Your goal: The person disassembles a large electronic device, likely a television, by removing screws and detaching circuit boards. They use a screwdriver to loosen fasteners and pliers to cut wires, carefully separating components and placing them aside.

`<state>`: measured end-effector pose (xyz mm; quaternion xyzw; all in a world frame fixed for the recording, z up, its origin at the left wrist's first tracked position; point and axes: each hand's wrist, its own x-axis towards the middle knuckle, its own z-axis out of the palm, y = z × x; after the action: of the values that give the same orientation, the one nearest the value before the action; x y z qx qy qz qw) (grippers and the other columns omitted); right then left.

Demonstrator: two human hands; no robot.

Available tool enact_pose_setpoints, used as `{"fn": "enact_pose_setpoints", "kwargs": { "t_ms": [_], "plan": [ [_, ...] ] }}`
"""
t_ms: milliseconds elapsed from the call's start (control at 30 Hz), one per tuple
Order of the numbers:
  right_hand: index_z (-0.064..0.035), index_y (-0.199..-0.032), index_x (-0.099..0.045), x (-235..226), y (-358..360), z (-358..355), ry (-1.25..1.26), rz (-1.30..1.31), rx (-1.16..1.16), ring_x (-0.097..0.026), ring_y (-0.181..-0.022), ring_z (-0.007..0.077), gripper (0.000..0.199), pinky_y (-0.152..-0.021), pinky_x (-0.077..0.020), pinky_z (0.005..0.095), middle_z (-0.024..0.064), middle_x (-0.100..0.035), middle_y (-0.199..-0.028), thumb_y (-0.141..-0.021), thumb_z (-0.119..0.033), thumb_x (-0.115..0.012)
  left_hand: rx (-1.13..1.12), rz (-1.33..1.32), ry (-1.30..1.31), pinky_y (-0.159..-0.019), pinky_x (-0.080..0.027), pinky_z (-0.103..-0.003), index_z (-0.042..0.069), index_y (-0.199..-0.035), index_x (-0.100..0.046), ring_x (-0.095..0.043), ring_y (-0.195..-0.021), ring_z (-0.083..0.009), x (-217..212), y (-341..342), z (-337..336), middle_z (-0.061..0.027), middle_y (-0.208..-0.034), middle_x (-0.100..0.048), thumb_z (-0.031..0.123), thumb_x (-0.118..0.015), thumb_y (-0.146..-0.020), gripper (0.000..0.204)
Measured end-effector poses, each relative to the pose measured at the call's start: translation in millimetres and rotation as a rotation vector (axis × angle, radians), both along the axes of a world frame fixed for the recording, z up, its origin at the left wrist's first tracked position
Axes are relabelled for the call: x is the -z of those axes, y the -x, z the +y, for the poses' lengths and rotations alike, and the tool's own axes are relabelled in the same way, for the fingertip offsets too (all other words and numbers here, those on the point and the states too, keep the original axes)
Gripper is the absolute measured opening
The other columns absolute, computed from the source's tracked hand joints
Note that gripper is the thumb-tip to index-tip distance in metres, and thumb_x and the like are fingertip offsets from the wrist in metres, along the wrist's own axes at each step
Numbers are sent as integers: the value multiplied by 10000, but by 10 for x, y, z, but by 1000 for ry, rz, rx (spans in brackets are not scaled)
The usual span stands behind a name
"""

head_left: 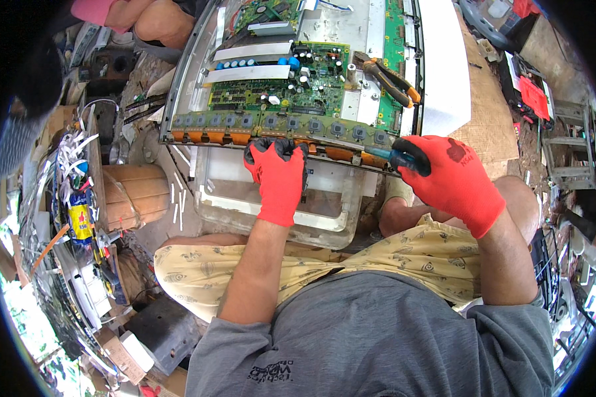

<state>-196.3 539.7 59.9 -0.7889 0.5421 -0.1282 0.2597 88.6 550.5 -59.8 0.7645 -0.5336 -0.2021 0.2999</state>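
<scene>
**Along the near edge of the opened panel**

At the near edge of the opened display chassis (192, 86) we were working on the long strip board (278, 126), the narrow green board with a row of dark square chips and orange ribbon tabs beneath it. Our left hand (278, 175), in a red and black glove, had its fingertips curled over that strip about midway along, pressing or steadying it; whether anything was pinched between the fingers we could not tell. Our right hand (453, 175), gloved the same, was closed fully round the blue handle of a screwdriver (384, 155), whose tip pointed at the right end of the strip.

We judged the step to be freeing this strip from the chassis, one fastener at a time. The next move called for seating the tip squarely and keeping the left hand's hold firm so the board did not flex.

Further in from the strip lay the main circuit board (278, 83), and to its right orange-handled pliers (391, 79) rested on the metal. A clear plastic tray (271, 212) sat just below the chassis edge.
</scene>
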Motion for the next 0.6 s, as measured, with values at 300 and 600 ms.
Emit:
{"fn": "enact_pose_setpoints", "kwargs": {
  "t_ms": [300, 600],
  "plan": [
    [-120, -977, -680, 18, 74, 52, 17, 65, -8, -663, -840, 369, 216, -721, -518, 471, 133, -676, -872, -838, -280, -725, 31, -117, 18, -1053, -352, -510, 35, -965, -724, -445, -1190, -408, -64, -98, 39, -179, -1195, -576, 278, -751, -831, 279],
    [-110, -1047, -698, -61, 132, 55, 52, 8, 49, -668, -841, 363, 224, -723, -524, 453, 134, -685, -893, -857, -228, -711, 301, -424, 265, -1127, -308, -516, 124, -1164, -704, -508, -1237, -352, -155, -179, -32, -109, -1211, -622, 259, -774, -794, 400]
  ]
}}
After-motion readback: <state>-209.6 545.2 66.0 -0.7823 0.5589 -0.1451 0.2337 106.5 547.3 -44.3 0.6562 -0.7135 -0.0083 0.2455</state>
